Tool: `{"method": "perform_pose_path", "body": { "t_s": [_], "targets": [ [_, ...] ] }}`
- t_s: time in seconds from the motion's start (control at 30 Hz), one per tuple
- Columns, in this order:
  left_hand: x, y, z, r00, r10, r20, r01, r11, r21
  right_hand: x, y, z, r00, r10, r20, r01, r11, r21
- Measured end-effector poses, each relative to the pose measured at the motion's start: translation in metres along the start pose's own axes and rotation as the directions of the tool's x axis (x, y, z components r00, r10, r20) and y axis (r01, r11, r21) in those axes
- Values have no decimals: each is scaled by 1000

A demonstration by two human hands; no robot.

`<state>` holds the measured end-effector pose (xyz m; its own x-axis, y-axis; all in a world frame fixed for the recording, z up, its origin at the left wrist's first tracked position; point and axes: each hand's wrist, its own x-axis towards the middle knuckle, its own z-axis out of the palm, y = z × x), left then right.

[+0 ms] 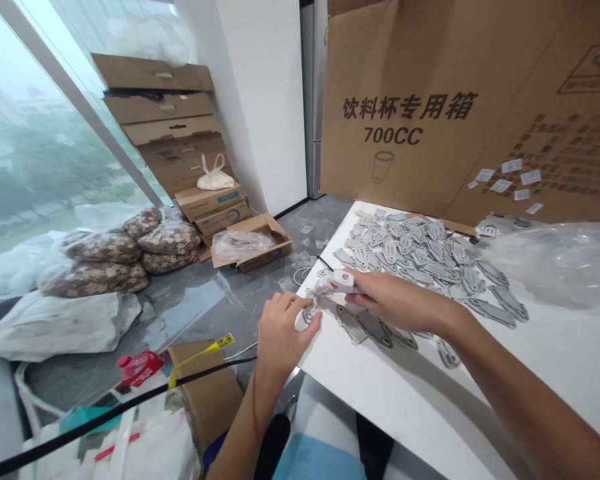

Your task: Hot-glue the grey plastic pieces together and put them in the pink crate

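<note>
My right hand (373,293) is closed round a white hand tool (340,281) with a small round mark on it and a black cord at its far end. The tool's front points left, toward my other hand. At the table's left edge, my left hand (283,333) has its thumb and index finger curled round a small grey flat piece (310,311), partly hidden by the fingers. Under my right forearm lie several grey flat pieces with holed ends (376,328). A larger spread of similar grey pieces (415,250) covers the far part of the white table (410,407).
A big cardboard box (405,67) stands behind the table, and clear plastic (560,260) lies at the right. On the floor are an open carton (265,253), patterned bundles (105,250) and a red-labelled bottle (140,369). A black strap (120,408) crosses the lower left.
</note>
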<state>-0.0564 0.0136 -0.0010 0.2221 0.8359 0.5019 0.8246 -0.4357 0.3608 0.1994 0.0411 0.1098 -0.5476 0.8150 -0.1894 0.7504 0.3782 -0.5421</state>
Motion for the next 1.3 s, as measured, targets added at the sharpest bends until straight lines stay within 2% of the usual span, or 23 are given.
{"method": "perform_pose_path", "body": {
  "t_s": [0.23,0.43,0.67,1.03,1.3],
  "targets": [
    [0,0,0,1000,2,-2,-2,1000,-4,-1,-3,0,1000,6,8,-7,1000,20],
    [0,0,0,1000,-9,3,9,1000,-1,-1,-3,0,999,-36,21,35,998,45],
    [0,0,1,1000,-7,-14,7,1000,-12,3,9,5,999,-46,9,46,999,20],
    [0,0,1,1000,-6,-28,6,1000,-2,5,10,4,999,5,43,-5,1000,-6],
    [-1,-1,2,1000,-14,-27,13,1000,-18,6,11,5,1000,27,-1,-27,999,29]
  ]
}}
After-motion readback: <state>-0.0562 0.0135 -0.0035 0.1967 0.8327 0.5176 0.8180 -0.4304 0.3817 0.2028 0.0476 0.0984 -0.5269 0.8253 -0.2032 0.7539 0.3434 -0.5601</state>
